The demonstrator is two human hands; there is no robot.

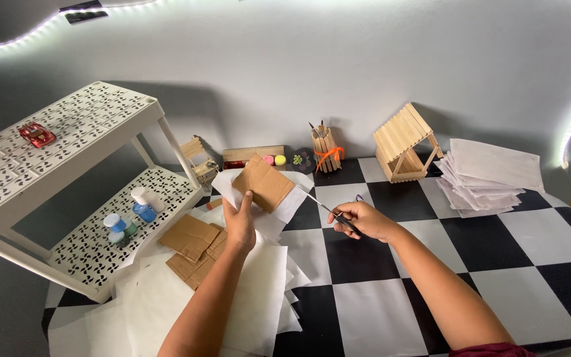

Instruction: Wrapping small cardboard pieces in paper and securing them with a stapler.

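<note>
While the left hand [240,223] is raised above the table, its fingers are pinched shut on the lower edge of a sheet of white paper [291,203] with a brown cardboard piece [264,183] lying against it, held tilted over the near side of the checkered table [523,231]; the right hand [363,220] sits just beside, forearm stretched across the black and white squares, fingers closed through the handles of a pair of scissors [328,211], the blades pointing at the paper's right edge and touching or nearly touching it, I cannot tell which. Below the left wrist more cardboard pieces [196,249] lie on loose white sheets [259,304]; a neat stack of white paper [487,177] rests at the far right. Against the wall stands a little house of wooden sticks [404,142], and beside it a stick-built pot [324,151] tied with an orange ribbon, holding brushes. A flat brown box [252,156] lies by the wall, with small pink and yellow round things just beside it. On the white perforated shelf [80,125] at the left, small paint jars [130,215] with white and blue lids stand on the lower tier; a red toy car [37,135] sits on top.
</note>
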